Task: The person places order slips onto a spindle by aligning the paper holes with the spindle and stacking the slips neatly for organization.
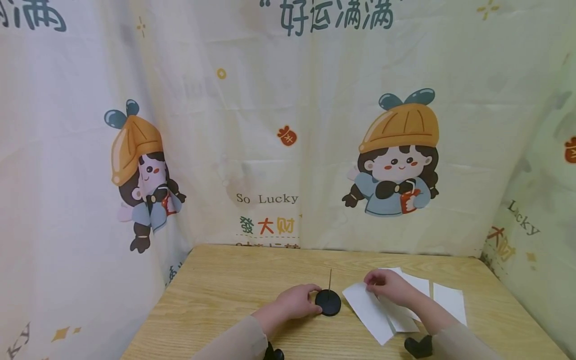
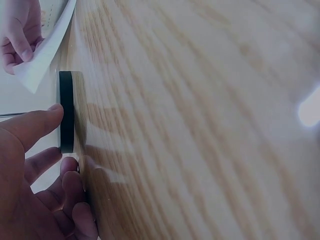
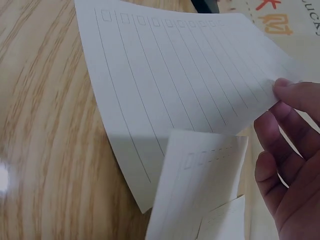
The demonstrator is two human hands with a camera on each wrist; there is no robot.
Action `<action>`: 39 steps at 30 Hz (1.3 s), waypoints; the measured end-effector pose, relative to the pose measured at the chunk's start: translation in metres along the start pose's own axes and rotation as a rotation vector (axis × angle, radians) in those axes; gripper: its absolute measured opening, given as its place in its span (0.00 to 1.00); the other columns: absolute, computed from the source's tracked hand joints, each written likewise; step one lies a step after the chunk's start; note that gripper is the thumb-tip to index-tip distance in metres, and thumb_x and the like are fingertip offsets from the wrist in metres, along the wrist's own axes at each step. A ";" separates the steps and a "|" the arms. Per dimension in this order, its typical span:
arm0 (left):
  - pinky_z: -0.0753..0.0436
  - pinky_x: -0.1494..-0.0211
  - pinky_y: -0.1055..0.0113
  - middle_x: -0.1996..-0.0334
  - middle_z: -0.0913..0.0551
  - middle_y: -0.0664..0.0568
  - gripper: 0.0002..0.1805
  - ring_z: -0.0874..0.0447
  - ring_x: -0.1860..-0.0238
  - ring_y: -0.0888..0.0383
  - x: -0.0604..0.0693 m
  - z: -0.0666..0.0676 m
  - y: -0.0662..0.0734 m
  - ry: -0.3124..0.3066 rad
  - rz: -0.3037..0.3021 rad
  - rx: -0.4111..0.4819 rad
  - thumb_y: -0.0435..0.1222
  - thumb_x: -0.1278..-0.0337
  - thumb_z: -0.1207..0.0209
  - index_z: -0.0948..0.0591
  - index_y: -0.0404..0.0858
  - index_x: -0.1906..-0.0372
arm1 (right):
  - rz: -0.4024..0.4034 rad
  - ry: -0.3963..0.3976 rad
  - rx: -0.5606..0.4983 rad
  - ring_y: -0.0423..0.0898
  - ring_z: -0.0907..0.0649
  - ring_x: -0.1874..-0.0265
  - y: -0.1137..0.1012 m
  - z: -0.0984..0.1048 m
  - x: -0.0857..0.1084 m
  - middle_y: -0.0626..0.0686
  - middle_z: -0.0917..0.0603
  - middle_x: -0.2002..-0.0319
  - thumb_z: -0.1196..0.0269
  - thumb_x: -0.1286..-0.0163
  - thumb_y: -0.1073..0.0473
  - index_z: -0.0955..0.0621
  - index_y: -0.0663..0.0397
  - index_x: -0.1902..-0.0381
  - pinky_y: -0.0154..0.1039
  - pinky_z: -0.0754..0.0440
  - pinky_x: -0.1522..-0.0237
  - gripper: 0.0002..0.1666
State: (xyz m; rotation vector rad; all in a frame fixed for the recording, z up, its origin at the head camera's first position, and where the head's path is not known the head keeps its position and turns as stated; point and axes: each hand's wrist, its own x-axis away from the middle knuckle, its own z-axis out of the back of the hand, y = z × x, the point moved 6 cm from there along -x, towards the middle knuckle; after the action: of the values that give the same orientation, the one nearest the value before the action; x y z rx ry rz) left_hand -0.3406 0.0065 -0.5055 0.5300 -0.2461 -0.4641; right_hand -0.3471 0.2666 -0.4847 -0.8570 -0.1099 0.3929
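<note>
Left hand at a spiked black disc, right hand pinching a white sheet

A black disc point(image 1: 330, 306) lies flat on the surface point(image 1: 225, 280), a thin spike point(image 1: 330, 280) standing upright from it. The left hand point(image 1: 297, 301) holds the disc by its left edge, thumb and forefinger set apart along the rim. Just to the right, the right hand point(image 1: 393, 287) pinches the upper edge of a white sheet point(image 1: 371, 315) between thumb and fingers, tilting it up; other sheets point(image 1: 450, 302) lie beneath and beyond it.

From the head the paper looks blank, but the right wrist view shows a row of small printed boxes, with a line running from each, on the pinched sheet; a second sheet in front of it bears boxes and dotted lines. The left wrist view gives the disc edge-on, its thickness plain, with the remaining left fingers point(image 2: 84, 220) curled loosely beside it, low by the surface.

The surface is pale wood with streaked grain, and a bright glare point(image 2: 311, 107) shows on it in the left wrist view. Around it hangs a cream curtain point(image 1: 252, 125) printed with Chinese characters, "So Lucky" and two cartoon figures point(image 1: 398, 135) in orange hats. Both forearms wear beige sleeves point(image 1: 238, 340).
</note>
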 end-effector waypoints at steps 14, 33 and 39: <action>0.33 0.71 0.65 0.78 0.26 0.59 0.28 0.31 0.78 0.62 0.000 0.002 0.000 -0.001 -0.009 0.003 0.47 0.45 0.31 0.22 0.53 0.38 | -0.012 0.044 -0.078 0.45 0.21 0.65 -0.011 0.011 0.000 0.53 0.18 0.63 0.35 0.31 0.60 0.20 0.58 0.56 0.40 0.18 0.65 0.09; 0.33 0.70 0.64 0.78 0.26 0.59 0.27 0.31 0.78 0.61 0.002 0.002 0.003 -0.003 0.001 0.017 0.46 0.45 0.30 0.21 0.52 0.39 | -0.043 0.145 -0.147 0.48 0.20 0.67 -0.018 0.021 0.005 0.53 0.19 0.64 0.37 0.29 0.58 0.20 0.59 0.52 0.44 0.19 0.63 0.13; 0.33 0.69 0.64 0.79 0.26 0.59 0.27 0.31 0.78 0.62 0.002 0.001 0.003 -0.002 -0.003 0.010 0.46 0.45 0.30 0.21 0.51 0.39 | -0.055 0.155 -0.180 0.48 0.21 0.66 -0.027 0.024 0.005 0.53 0.19 0.63 0.37 0.29 0.56 0.21 0.60 0.51 0.45 0.19 0.62 0.14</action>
State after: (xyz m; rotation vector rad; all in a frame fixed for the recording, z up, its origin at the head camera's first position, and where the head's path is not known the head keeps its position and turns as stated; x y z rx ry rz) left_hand -0.3381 0.0075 -0.5029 0.5393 -0.2500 -0.4665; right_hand -0.3403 0.2697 -0.4493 -1.0569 -0.0253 0.2661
